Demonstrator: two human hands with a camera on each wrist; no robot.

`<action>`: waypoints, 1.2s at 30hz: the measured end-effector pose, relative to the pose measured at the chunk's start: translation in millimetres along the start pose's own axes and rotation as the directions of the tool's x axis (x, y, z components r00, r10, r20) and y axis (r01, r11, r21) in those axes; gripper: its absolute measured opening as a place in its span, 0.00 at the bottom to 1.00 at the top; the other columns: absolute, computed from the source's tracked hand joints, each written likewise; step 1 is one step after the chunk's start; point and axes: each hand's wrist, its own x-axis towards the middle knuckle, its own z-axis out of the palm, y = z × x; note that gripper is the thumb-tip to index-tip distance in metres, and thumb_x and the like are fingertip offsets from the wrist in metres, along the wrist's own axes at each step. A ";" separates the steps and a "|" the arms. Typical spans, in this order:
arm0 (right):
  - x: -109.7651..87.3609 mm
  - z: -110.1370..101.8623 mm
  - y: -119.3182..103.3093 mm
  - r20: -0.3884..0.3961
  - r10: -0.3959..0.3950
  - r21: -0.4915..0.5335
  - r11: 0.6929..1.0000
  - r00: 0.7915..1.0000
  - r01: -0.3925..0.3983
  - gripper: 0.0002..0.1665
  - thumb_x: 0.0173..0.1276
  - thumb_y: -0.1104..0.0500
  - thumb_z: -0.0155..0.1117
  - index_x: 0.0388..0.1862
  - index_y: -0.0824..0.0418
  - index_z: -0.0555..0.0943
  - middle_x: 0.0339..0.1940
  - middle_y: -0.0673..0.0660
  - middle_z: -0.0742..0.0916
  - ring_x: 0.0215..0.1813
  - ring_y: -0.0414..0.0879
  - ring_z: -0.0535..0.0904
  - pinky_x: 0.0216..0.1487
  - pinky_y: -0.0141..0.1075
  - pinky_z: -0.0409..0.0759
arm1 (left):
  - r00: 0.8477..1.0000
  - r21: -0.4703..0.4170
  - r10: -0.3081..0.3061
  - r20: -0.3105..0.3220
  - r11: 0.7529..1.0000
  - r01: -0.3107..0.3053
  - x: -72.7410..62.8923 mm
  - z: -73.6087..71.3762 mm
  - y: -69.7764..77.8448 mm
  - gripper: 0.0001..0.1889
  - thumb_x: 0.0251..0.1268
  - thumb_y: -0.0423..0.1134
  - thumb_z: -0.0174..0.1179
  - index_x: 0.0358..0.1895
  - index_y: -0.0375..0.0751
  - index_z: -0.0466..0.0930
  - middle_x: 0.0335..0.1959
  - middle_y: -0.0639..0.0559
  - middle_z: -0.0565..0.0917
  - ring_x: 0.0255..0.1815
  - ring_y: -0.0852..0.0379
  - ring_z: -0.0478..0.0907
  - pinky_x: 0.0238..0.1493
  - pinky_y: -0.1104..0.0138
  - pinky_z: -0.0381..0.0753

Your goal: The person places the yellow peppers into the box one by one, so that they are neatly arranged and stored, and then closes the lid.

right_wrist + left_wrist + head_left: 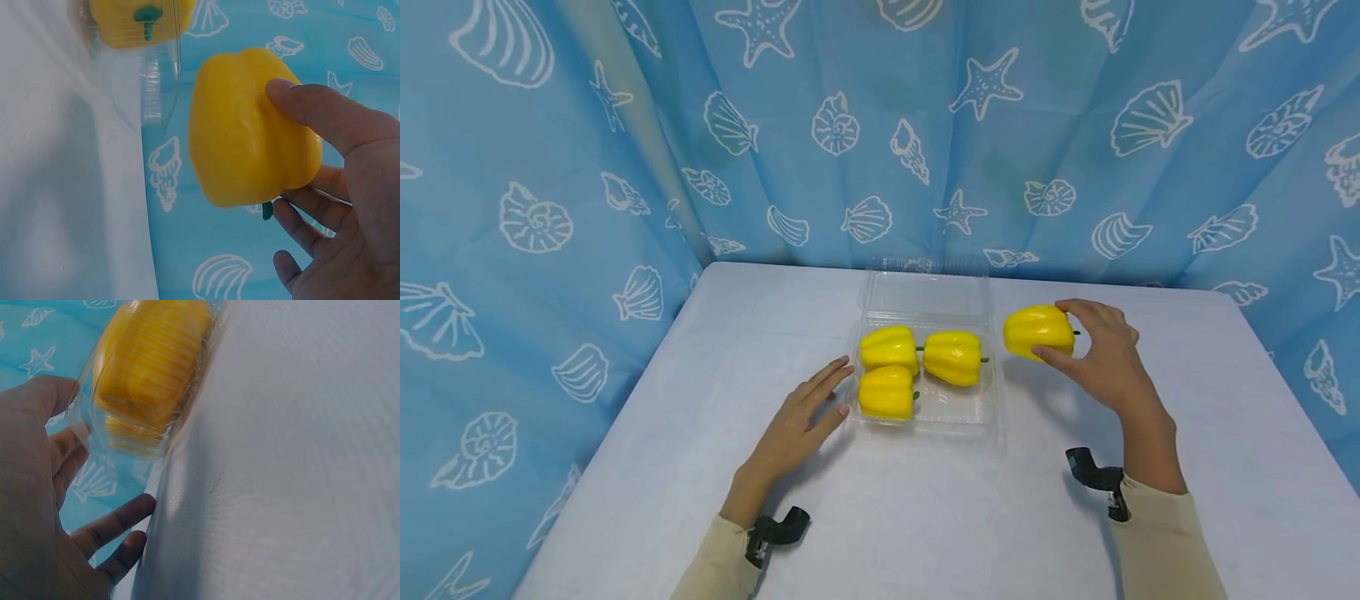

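Observation:
My right hand [1101,350] pinches a yellow bell pepper [1037,330] between thumb and fingers, above the table to the right of a clear plastic clamshell container [955,410]. Its green stem [267,210] points back toward my palm in the right wrist view. Inside the container lie a back-left bell pepper [887,347], a front-left bell pepper [886,393] and a right-hand bell pepper [952,357]. My left hand [797,425] is at the container's left side, fingers fairly straight and spread; in the left wrist view the thumb touches or nearly touches the plastic wall.
The container's transparent lid [927,293] lies folded back toward the rear of the white table [700,433]. Behind and to the sides hangs a blue curtain [820,167] with white shells and starfish. Dark wrist mounts [782,527] stick out from both sleeves.

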 end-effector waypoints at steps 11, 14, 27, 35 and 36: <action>-5.0 2.1 -9.8 0.004 -0.024 0.022 0.999 1.000 0.024 0.43 0.60 0.49 0.77 0.70 0.62 0.70 0.70 0.67 0.72 0.70 0.67 0.58 0.64 0.69 0.48 | 1.000 0.000 0.014 -0.003 1.000 -0.014 -1.4 0.8 -0.2 0.29 0.78 0.55 0.49 0.78 0.60 0.59 0.80 0.65 0.55 0.57 0.56 0.77 0.67 0.45 0.65; -5.1 2.6 -12.8 0.007 -0.035 0.028 0.999 0.999 0.035 0.43 0.60 0.49 0.77 0.70 0.61 0.71 0.70 0.66 0.72 0.71 0.66 0.58 0.64 0.69 0.47 | 1.000 0.000 0.016 -0.001 1.000 -0.016 -0.5 0.8 -0.4 0.29 0.78 0.55 0.49 0.78 0.61 0.59 0.79 0.66 0.54 0.57 0.56 0.76 0.67 0.45 0.66; -8.0 4.5 -25.4 0.018 -0.062 0.034 0.998 0.998 0.062 0.42 0.59 0.49 0.78 0.68 0.60 0.72 0.69 0.65 0.73 0.71 0.65 0.59 0.65 0.68 0.48 | 1.000 0.011 0.011 -0.001 1.000 -0.011 -0.1 0.5 -0.1 0.29 0.78 0.56 0.49 0.79 0.62 0.58 0.79 0.66 0.54 0.57 0.57 0.76 0.67 0.46 0.66; -10.0 8.7 -34.3 0.029 -0.084 0.039 0.996 0.996 0.083 0.41 0.59 0.48 0.78 0.67 0.59 0.73 0.68 0.64 0.74 0.71 0.63 0.60 0.65 0.66 0.49 | 1.000 0.012 0.008 0.003 1.000 -0.008 0.6 1.1 -1.0 0.29 0.78 0.55 0.49 0.78 0.62 0.58 0.79 0.67 0.54 0.56 0.57 0.76 0.66 0.47 0.66; -10.2 9.5 -35.3 0.032 -0.085 0.039 0.996 0.996 0.084 0.41 0.59 0.47 0.78 0.67 0.59 0.73 0.68 0.63 0.74 0.71 0.62 0.60 0.65 0.65 0.49 | 1.000 0.011 0.008 0.003 1.000 -0.008 0.7 1.3 -1.3 0.29 0.78 0.55 0.49 0.78 0.62 0.58 0.79 0.67 0.54 0.56 0.57 0.76 0.66 0.47 0.67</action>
